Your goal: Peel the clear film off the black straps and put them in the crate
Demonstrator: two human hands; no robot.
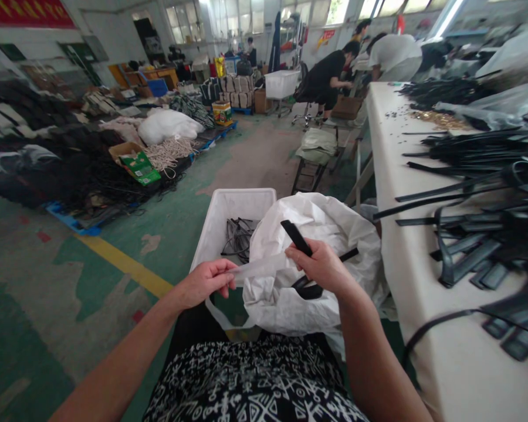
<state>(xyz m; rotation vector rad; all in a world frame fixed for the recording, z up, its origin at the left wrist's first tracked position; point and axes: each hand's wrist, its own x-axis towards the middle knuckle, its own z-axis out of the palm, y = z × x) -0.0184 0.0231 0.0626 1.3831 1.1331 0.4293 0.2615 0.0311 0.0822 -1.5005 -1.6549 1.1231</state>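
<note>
A translucent whitish strip [261,267] is stretched between my two hands, its loose part hanging below my left hand. My left hand [213,280] pinches one end of it. In my right hand [319,262] are the other end of the strip and a black strap [295,237] that points up and to the left. Under my right hand lies a white sack [277,305], with more black straps at its opening. A white plastic bin [209,228] stands beyond my left hand, with dark thin strips [240,234] inside.
On the right, a long white table [391,176] bears heaps of black straps [475,217]. A stool [312,167] with folded cloth stands ahead. Farther back, people [330,73] sit or bend at work. Piled goods and an open box [136,161] lie at left.
</note>
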